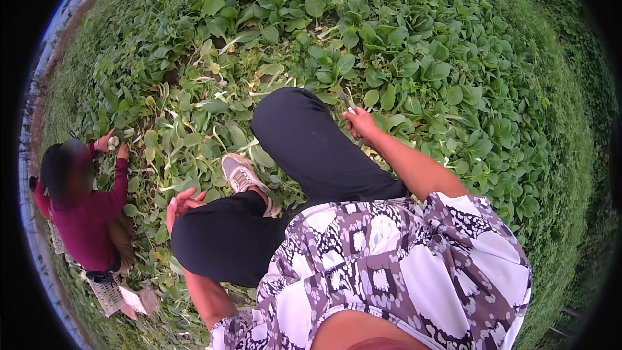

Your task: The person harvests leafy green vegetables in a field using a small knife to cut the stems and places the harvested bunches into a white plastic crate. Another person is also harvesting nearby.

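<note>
My right hand (361, 124) is closed around the light handle of a small knife (346, 100), just beyond my raised right knee. The dark blade points up and left, over the leafy greens. Beside my left knee, my left hand (183, 205) has its fingers apart and holds nothing; the knee hides part of it. Low leafy green plants (328, 70) with broad leaves and pale stems grow ahead of me. Loose cut leaves and pale stalks (214, 106) lie on the ground between my feet and the standing plants.
At the left a co-worker in a dark red top (85, 223) crouches, holding something pale. By that person stand a slatted plastic crate (106, 296) and a cardboard box (138, 300). My shoe (241, 173) rests among the leaves. Denser plants spread to the right.
</note>
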